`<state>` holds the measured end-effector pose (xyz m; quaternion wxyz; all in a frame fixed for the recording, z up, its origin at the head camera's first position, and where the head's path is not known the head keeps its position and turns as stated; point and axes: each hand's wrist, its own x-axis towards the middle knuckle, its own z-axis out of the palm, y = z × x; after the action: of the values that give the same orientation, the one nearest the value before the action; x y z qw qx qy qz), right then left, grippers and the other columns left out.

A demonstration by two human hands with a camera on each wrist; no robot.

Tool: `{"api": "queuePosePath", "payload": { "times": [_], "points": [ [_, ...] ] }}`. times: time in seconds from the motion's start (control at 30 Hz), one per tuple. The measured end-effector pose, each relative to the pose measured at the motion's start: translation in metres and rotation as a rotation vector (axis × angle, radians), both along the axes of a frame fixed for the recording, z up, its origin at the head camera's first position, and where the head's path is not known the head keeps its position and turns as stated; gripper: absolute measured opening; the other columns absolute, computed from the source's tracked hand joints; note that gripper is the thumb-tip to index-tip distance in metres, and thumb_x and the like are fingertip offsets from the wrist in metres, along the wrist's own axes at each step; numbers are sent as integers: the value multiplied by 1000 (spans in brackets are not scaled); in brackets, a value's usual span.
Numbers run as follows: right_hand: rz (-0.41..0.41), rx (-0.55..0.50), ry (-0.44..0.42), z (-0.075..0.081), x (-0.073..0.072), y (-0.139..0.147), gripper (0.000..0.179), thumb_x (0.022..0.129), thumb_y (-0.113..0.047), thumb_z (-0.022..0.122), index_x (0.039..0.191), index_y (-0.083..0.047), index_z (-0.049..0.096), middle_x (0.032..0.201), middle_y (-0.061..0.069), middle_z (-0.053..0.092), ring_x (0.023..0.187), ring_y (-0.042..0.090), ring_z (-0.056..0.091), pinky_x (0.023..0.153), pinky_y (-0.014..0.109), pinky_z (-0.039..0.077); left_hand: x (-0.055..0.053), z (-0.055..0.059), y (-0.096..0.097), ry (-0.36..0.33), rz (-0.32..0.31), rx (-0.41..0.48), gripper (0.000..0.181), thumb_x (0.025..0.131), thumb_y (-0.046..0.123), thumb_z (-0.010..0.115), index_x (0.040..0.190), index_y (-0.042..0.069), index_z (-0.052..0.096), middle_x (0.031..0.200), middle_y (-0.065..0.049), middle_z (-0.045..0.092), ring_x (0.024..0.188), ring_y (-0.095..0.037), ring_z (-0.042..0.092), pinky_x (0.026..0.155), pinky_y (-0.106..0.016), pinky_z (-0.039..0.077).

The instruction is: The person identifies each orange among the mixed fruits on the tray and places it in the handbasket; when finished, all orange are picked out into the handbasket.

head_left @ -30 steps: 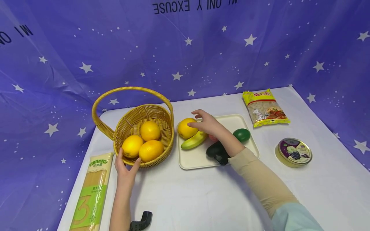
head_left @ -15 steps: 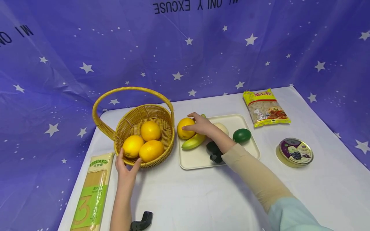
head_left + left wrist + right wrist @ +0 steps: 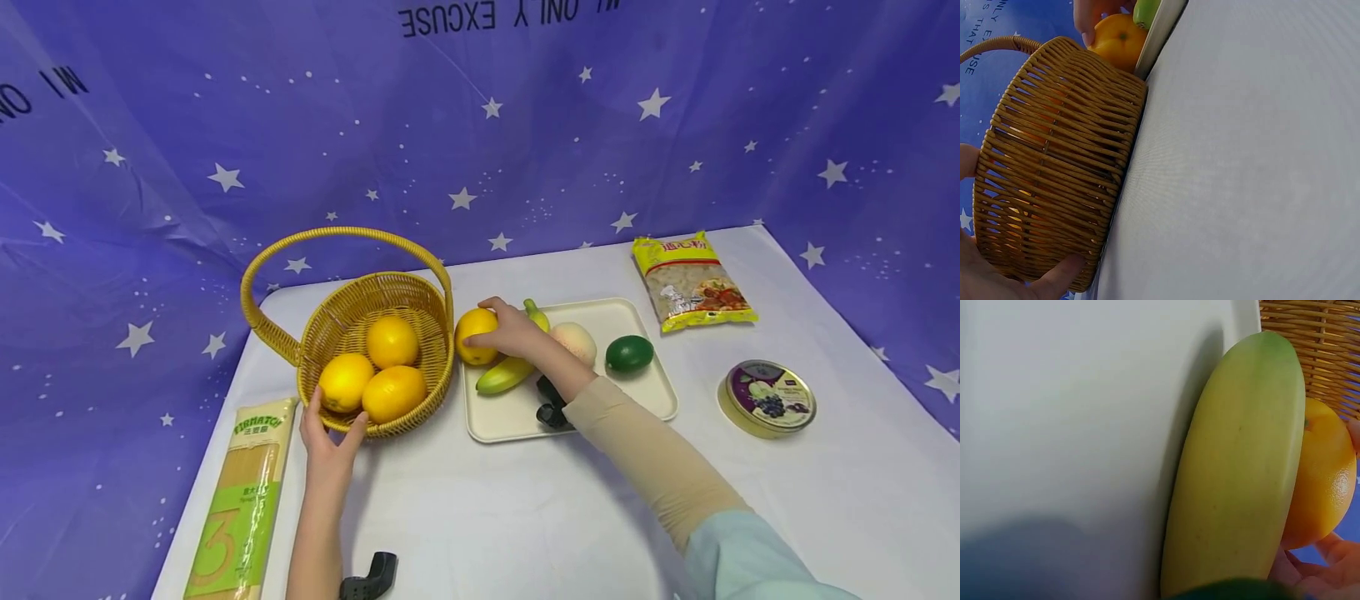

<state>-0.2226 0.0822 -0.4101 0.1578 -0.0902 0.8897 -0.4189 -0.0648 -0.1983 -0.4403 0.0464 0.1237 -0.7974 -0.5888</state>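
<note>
My right hand (image 3: 513,331) grips an orange (image 3: 472,342) at the left end of a cream tray (image 3: 487,429), close to the basket; in the right wrist view its fingertips touch the orange (image 3: 1325,481) from two sides. A yellow-green banana (image 3: 504,377) lies against the orange, partly covered by the hand. My left hand (image 3: 330,446) holds the near rim and wall of a wicker basket (image 3: 435,392); in the left wrist view a finger (image 3: 1063,275) lies along the woven side. Three yellow-orange fruits, one of them an orange (image 3: 392,342), sit inside the basket.
The tray also bears a pale pink peach-like fruit (image 3: 574,342) and a dark green oval fruit (image 3: 629,354). A spaghetti pack (image 3: 240,500) lies left of the basket. At the right are a macaroni bag (image 3: 693,283) and a round tin (image 3: 767,398). The basket's handle (image 3: 348,231) stands up.
My right hand has come down onto the orange and closed round it, and the orange has shifted slightly left toward the basket. The peach-like fruit has come into view. My left hand stays put.
</note>
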Motion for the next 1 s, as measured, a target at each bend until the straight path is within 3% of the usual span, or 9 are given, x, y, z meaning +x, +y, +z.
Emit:
{"api": "queuePosePath", "payload": {
  "times": [0.27, 0.43, 0.77, 1.0],
  "points": [
    [-56, -51, 25, 10, 8, 8, 78, 77, -41, 76, 142, -16, 43, 136, 16, 49, 114, 28, 51, 97, 42, 42, 0, 1, 0, 14, -14, -14, 87, 95, 26, 62, 156, 22, 0, 158, -10, -10, 144, -37, 1, 112, -57, 10],
    [-75, -117, 21, 25, 16, 15, 77, 76, -41, 77, 142, -20, 43, 139, 14, 46, 116, 30, 49, 97, 47, 41, 1, 1, -1, 4, -13, -11, 88, 95, 29, 62, 156, 23, -1, 158, -8, -11, 144, -34, -1, 112, -57, 10],
    [-16, -180, 59, 53, 38, 13, 75, 77, -38, 78, 142, -22, 44, 133, 9, 48, 111, 28, 51, 93, 47, 43, 2, 1, -1, -4, 0, -21, 88, 95, 32, 62, 156, 23, -1, 158, -9, -10, 144, -34, -2, 112, -59, 9],
    [70, -322, 34, 62, 52, 2, 70, 77, -35, 80, 139, -25, 47, 132, 8, 49, 103, 28, 59, 84, 37, 51, 1, 0, 0, 1, -4, -20, 88, 95, 32, 62, 156, 23, 0, 158, -10, -10, 144, -34, -1, 112, -58, 9]
  ]
}}
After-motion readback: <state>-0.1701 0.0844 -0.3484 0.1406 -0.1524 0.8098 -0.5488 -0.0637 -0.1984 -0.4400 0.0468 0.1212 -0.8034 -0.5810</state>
